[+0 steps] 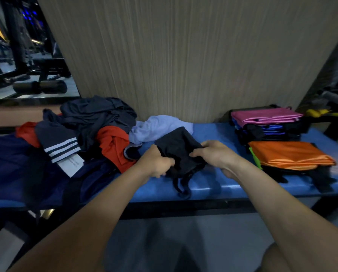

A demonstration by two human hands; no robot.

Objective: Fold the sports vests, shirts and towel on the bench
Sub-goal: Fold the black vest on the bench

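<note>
Your left hand [158,163] and right hand [213,154] each grip a bunched dark vest [179,152], soft and crumpled, over the smooth blue bench [213,185].

Bunched dark vest [179,149] above bench [213,185]

The bench [213,185] showed bright blue, and the garment [179,152] at its middle was black. In the heap, a red shirt [113,146], a pale lilac towel [158,128] and a dark sleeve with three white stripes [63,149]. Folded stacks wore pink [266,115] and glossy orange [289,154] tops.
</note>
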